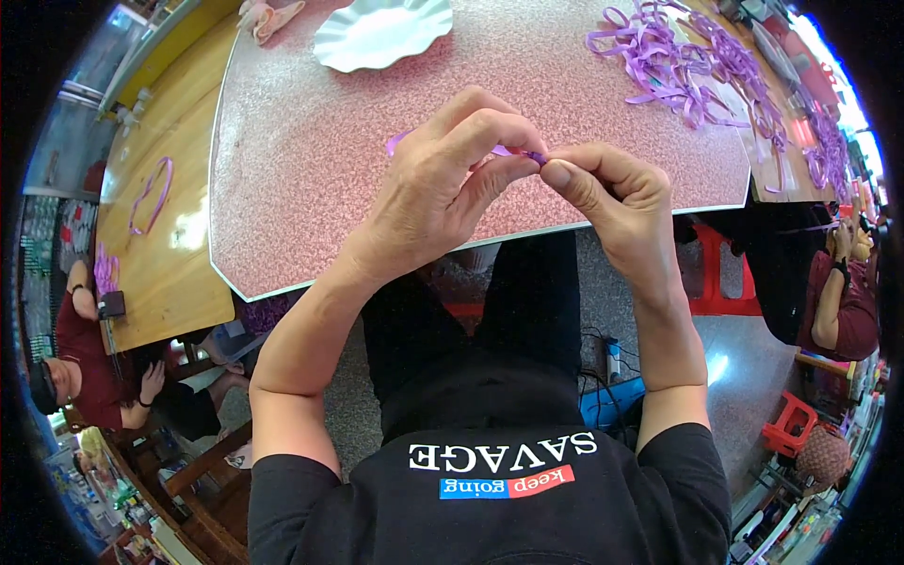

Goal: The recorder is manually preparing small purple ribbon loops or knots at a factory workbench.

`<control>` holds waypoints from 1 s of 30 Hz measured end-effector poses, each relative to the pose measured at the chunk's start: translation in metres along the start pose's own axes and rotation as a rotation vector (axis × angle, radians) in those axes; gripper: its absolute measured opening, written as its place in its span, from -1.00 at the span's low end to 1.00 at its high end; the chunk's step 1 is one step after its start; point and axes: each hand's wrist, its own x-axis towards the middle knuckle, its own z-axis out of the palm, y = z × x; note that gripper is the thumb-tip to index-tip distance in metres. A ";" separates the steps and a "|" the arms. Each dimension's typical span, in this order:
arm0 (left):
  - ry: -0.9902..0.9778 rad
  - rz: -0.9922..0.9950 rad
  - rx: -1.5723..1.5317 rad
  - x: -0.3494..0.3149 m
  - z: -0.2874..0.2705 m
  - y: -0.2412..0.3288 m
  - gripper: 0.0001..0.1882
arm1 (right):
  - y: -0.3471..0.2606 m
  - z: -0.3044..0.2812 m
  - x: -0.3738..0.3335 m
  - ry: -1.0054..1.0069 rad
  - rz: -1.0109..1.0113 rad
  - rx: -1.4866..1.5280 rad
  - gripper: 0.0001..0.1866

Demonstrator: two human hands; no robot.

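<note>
Over the near part of the pink speckled table point(311, 188), both my hands meet at a short piece of purple ribbon point(535, 155). My left hand point(438, 174) pinches it between thumb and fingertips. From the right, my right hand point(612, 193) grips its end with thumb and bent forefinger. A lighter purple loop of the ribbon shows beyond the back of my left hand; the stretch between is hidden by that hand. The fingertips of both hands almost touch.
A white scalloped plate point(381, 38) lies at the table's far side. Piles of purple ribbon point(659, 66) spread at the far right. One ribbon loop point(151, 196) lies on the wooden table point(169, 273) to the left. People sit at left and right; a red stool point(711, 273) stands below.
</note>
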 end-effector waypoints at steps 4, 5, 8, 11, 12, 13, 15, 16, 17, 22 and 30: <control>0.017 0.090 0.043 -0.001 0.002 -0.005 -0.84 | 0.000 0.003 -0.005 0.043 -0.042 -0.020 -0.82; 0.017 0.091 0.040 0.000 0.002 -0.003 -0.84 | 0.001 0.003 -0.005 0.045 -0.042 -0.021 -0.82; 0.000 0.058 0.063 -0.001 0.000 0.005 -0.78 | 0.002 0.002 -0.004 0.056 -0.023 0.029 -0.82; -0.005 -0.169 -0.092 -0.004 0.003 0.007 -0.72 | -0.001 0.003 -0.005 0.085 -0.020 0.049 -0.79; 0.059 -0.202 -0.272 -0.008 0.008 0.003 -0.69 | -0.001 0.002 -0.005 0.108 -0.018 0.053 -0.79; 0.123 -0.233 -0.452 -0.008 0.010 0.002 -0.66 | -0.001 0.001 -0.005 0.130 -0.017 0.057 -0.80; 0.096 -0.281 -0.485 -0.010 0.005 0.004 -0.66 | -0.001 -0.001 -0.005 0.132 -0.029 0.061 -0.81; 0.067 -0.332 -0.522 -0.011 0.003 0.005 -0.65 | 0.000 -0.001 -0.006 0.136 -0.036 0.065 -0.83; 0.068 -0.332 -0.522 -0.011 0.005 0.006 -0.65 | 0.001 0.000 -0.006 0.135 -0.035 0.064 -0.83; 0.116 -0.449 -0.672 -0.014 0.007 0.007 -0.72 | 0.002 0.006 -0.004 0.137 -0.094 0.151 -0.82; 0.095 -0.508 -0.822 -0.018 0.003 0.005 -0.80 | -0.006 0.005 0.000 0.111 -0.154 0.020 -0.79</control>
